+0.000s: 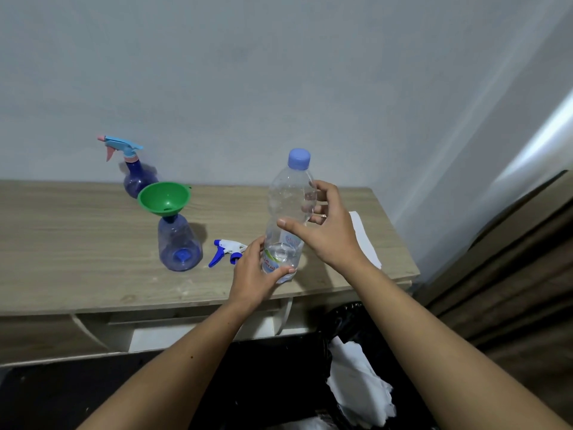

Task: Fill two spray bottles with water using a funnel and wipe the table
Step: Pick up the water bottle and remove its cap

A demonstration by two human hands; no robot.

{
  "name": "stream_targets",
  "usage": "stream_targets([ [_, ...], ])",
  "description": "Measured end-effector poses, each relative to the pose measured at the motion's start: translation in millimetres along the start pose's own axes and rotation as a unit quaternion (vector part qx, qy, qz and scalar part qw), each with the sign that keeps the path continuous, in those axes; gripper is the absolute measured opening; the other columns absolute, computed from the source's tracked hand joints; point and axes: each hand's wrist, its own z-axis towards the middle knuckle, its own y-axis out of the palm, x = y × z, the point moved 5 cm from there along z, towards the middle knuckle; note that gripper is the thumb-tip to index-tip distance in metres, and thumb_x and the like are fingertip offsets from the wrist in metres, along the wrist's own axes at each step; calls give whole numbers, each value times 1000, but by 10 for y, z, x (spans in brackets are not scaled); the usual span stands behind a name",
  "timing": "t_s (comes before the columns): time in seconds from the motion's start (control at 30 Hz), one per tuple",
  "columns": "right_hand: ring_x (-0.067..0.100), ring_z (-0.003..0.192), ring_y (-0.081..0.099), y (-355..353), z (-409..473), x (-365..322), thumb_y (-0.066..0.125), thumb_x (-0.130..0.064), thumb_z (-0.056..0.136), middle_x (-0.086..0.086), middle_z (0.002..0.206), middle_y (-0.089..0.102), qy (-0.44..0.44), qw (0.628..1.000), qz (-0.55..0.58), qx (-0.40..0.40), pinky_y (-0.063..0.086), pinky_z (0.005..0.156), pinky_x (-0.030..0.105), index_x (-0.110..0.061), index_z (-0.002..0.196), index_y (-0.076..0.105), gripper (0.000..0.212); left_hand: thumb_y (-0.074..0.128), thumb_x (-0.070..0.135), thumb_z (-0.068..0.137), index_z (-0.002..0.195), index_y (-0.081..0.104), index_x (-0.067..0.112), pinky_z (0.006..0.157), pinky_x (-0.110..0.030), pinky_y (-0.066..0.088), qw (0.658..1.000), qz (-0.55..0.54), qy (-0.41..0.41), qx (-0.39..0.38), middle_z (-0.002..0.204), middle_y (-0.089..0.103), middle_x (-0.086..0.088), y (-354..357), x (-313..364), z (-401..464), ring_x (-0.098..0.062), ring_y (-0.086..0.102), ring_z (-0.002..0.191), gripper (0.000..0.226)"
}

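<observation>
A wooden table (pixel 77 243) is set against the wall. A blue spray bottle (pixel 134 178) with its sprayer on is stood at the back. Nearer, an open spray bottle (pixel 179 246) is stood with a green funnel (pixel 163 198) in its neck. A white and blue sprayer head (pixel 228 251) is laid just beside it. White paper (pixel 364 240) is laid near the right edge.

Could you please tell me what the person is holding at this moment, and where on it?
The left hand grips the water bottle near its base. The right hand curls around its middle; firm contact is unclear.
</observation>
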Motion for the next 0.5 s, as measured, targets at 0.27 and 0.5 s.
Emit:
stream_targets([
  [0.27, 2, 114, 63, -67, 53, -253, 95, -40, 73, -15, 135, 59, -22, 999, -20, 12, 56, 97, 26, -28, 136, 57, 75, 86, 68, 66, 139, 52, 28, 102, -42, 57, 1000, 2, 2, -26, 130, 66, 12, -2, -55, 10, -10, 64, 120, 90],
  [0.5, 9, 105, 72, -54, 261, -746, 94, -28, 78, -6, 109, 76, -54, 993, 81, 69, 57, 98, 30, -21, 115, 71, 44, 92, 52, 74, 143, 52, 25, 105, -42, 56, 1000, 6, 4, -26, 133, 64, 10, -4, -86, 12, -10, 63, 122, 85],
])
